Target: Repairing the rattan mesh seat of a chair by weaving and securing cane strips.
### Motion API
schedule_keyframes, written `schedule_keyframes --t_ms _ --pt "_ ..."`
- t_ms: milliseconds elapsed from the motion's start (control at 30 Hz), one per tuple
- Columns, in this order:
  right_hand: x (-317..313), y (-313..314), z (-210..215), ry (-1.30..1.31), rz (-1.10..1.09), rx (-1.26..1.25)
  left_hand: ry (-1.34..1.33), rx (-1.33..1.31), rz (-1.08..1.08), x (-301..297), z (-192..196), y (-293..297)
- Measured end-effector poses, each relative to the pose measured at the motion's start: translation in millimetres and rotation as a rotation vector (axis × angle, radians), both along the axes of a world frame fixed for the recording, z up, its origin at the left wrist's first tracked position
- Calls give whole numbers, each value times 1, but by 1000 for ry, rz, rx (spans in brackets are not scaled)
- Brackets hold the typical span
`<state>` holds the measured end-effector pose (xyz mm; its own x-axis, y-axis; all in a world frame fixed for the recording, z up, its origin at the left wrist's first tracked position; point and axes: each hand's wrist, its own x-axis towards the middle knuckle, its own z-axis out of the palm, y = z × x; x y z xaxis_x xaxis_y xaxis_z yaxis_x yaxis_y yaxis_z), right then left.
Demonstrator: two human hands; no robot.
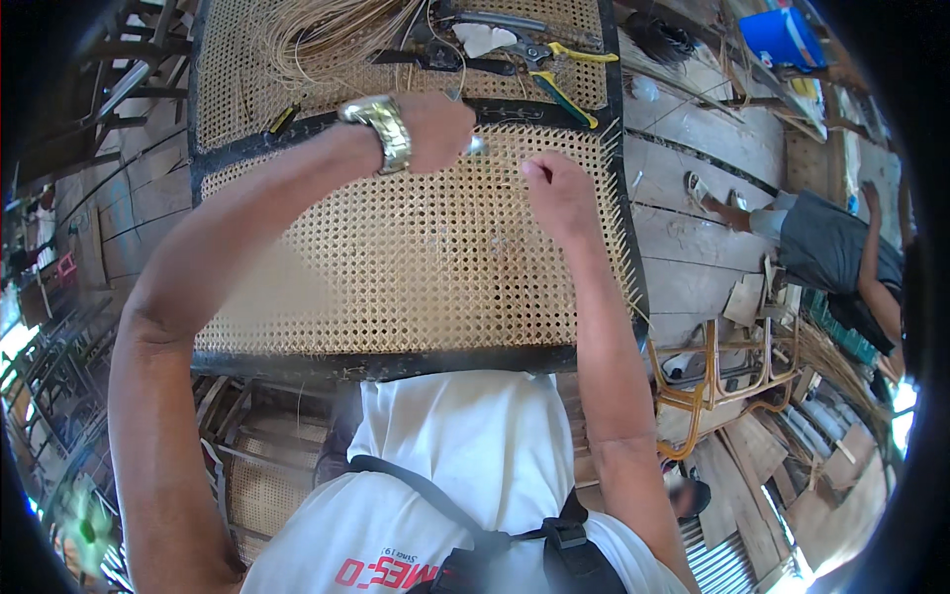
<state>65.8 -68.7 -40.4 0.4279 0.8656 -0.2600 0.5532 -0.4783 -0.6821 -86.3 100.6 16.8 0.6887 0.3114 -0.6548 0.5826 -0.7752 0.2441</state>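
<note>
Blue bucket [782,40] beyond cane panel [396,267], contents unclear

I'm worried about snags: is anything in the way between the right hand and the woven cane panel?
Nothing visible stands between the right hand and the woven cane panel beneath it. The yellow-handled tool lies farther forward, out of the way.

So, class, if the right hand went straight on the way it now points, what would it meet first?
Probably the dark crossbar, with the green tool handle beyond; how high the right hand sits above the woven cane is unclear.
</note>
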Motion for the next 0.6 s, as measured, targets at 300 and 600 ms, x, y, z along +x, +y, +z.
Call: schedule_keyframes --t_ms 300,600 --pt "-4 -2 6 57 -70 -99 117 90 -172 30 -10 -28" --pt "-7 6 8 32 -31 -247 -20 -29 29 20 -42 -44"
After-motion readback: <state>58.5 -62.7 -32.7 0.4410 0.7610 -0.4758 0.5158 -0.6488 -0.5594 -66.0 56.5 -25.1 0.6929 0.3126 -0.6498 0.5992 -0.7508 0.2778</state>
